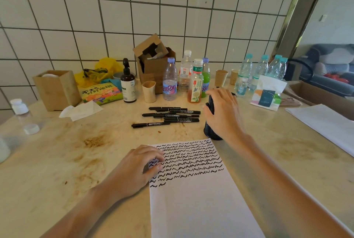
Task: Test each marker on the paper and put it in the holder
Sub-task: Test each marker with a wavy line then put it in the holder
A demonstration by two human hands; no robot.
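While the right hand [223,112] pinches one marker [210,104] over the holder [208,132], left hand [138,167] spread flat on the scribbled paper [195,190], several markers [170,116] lie untested.

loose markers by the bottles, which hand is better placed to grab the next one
Probably the right hand: it is at the black holder, just beside the pile of markers. The left hand lies on the paper, nearer the person, steadying it.
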